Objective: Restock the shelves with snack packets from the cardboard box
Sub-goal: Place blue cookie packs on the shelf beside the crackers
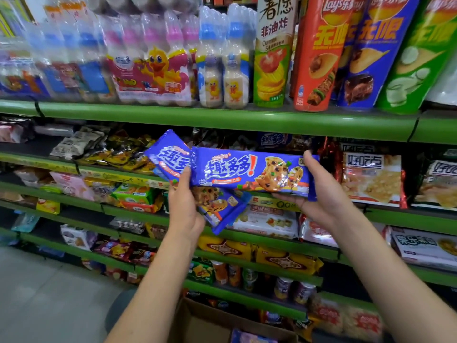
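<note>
At the bottom edge sits the open cardboard box (197, 318), its brown flaps dull and matte, with a glossy blue packet (247, 337) showing inside. Beside it the floor (37, 293) is pale, smooth tile.

Two bare forearms rise from there. The left hand (184, 209) curls round the ends of two shiny blue cookie packets: a tilted packet (168, 157) that leans up to the left and a lower packet (220, 209) that slants down to the right beneath it. The right hand (319, 189) grips the right end of a third, the long flat front packet (252, 173), thumb on its face and fingers underneath; its left end meets the left thumb. All three are slick plastic wrappers printed with chip-studded cookies, and they are held in the air in front of the second shelf from the top.

Behind them, green metal shelves (222, 117) run in tiers, crowded with crinkled foil and plastic snack bags. On the top tier stand tall cylindrical crisp tubes (319, 58) in red, blue and green, beside shrink-wrapped bottles (153, 65) with duck labels.
</note>
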A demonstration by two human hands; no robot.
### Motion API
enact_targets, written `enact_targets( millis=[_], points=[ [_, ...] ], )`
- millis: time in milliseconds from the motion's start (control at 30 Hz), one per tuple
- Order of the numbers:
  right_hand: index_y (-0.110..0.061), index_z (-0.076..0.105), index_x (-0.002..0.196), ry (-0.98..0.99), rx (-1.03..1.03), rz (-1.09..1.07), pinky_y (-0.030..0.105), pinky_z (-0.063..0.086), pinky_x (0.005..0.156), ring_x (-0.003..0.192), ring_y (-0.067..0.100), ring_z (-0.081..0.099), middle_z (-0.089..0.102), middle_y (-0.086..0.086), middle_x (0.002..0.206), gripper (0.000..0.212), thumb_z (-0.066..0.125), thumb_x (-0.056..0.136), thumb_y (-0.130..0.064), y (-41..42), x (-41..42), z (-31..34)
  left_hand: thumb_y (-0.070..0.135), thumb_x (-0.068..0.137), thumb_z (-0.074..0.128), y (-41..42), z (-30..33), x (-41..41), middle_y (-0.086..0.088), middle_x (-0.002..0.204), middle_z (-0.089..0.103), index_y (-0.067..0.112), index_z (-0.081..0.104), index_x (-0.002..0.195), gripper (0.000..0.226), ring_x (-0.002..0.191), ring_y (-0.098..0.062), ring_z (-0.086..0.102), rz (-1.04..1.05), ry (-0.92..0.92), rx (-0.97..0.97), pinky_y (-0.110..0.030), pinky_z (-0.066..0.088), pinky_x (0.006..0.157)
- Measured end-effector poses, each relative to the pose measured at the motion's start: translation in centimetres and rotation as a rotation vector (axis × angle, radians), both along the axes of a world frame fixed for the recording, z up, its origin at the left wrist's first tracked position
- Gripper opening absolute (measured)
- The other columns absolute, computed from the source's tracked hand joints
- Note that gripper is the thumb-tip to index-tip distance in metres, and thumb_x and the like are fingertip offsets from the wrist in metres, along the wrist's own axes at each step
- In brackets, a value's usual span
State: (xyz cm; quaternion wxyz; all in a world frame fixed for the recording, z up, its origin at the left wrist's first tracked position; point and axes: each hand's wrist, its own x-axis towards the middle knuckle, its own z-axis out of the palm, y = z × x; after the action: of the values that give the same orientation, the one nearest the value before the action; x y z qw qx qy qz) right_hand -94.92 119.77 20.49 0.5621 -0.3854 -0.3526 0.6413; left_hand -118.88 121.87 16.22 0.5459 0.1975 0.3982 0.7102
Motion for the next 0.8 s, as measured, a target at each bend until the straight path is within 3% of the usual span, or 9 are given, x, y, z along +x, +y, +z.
enact_targets(
  millis=[100, 300, 433, 600, 733, 800],
  points=[
    [-0.015, 0.08, 0.085, 0.013, -0.045, -0.031, 0.042, 0.06, 0.062, 0.09, 0.03, 0.075, 0.076, 0.014, 0.101, 0.041, 0.063, 0.085, -0.052, 0.0, 0.4, -1.3, 0.035, 0.093, 0.064, 0.4, -0.5, -0.3, -0.008, 0.115, 0.073, 0.011, 0.051, 0.138, 0.052, 0.094, -0.024, 0.073, 0.035, 0.017, 0.022, -0.036, 0.059, 0.067],
    [-0.009, 0.07, 0.108, 0.017, -0.11, -0.018, 0.044, 0.06, 0.067, 0.097, 0.033, 0.073, 0.074, 0.016, 0.109, 0.058, 0.069, 0.074, -0.055, 0.2, 1.3, -5.3, 0.031, 0.092, 0.065, 0.7, -3.7, 0.3, -0.006, 0.118, 0.072, 0.021, 0.06, 0.12, 0.03, 0.098, -0.023, 0.072, 0.072, 0.089, 0.0, -0.045, 0.058, 0.082],
    [-0.015, 0.081, 0.087, 0.046, -0.123, 0.024, 0.044, 0.06, 0.067, 0.096, 0.032, 0.073, 0.075, 0.015, 0.108, 0.043, 0.07, 0.074, -0.054, 0.9, 1.9, -7.6, 0.031, 0.092, 0.066, 1.2, -5.7, 0.7, -0.005, 0.116, 0.073, 0.024, 0.061, 0.12, 0.03, 0.099, -0.023, 0.072, 0.049, 0.1, 0.013, -0.047, 0.059, 0.081],
    [-0.021, 0.081, 0.076, 0.074, -0.123, 0.037, 0.043, 0.06, 0.066, 0.094, 0.031, 0.074, 0.076, 0.013, 0.104, 0.035, 0.069, 0.073, -0.054, 1.9, 2.4, -9.2, 0.047, 0.079, 0.072, 2.1, -7.5, 1.0, -0.001, 0.111, 0.075, 0.025, 0.064, 0.119, 0.046, 0.093, -0.02, 0.074, 0.049, 0.101, 0.018, -0.043, 0.061, 0.073],
    [-0.021, 0.081, 0.077, 0.086, -0.12, 0.044, 0.04, 0.06, 0.063, 0.092, 0.03, 0.075, 0.076, 0.013, 0.102, 0.035, 0.069, 0.072, -0.053, 2.6, 2.7, -9.9, 0.055, 0.069, 0.074, 2.4, -8.6, 1.6, -0.002, 0.119, 0.072, 0.02, 0.059, 0.133, 0.075, 0.1, -0.022, 0.072, -0.001, 0.079, -0.009, -0.041, 0.061, 0.071],
    [-0.02, 0.081, 0.077, 0.094, -0.117, 0.049, 0.04, 0.06, 0.063, 0.091, 0.03, 0.075, 0.076, 0.013, 0.102, 0.036, 0.069, 0.071, -0.053, 2.8, 2.8, -10.2, 0.054, 0.074, 0.073, 2.7, -8.9, 2.0, -0.001, 0.12, 0.072, 0.021, 0.057, 0.136, 0.072, 0.102, -0.022, 0.072, -0.004, 0.094, -0.021, -0.04, 0.061, 0.072]
  ],
)
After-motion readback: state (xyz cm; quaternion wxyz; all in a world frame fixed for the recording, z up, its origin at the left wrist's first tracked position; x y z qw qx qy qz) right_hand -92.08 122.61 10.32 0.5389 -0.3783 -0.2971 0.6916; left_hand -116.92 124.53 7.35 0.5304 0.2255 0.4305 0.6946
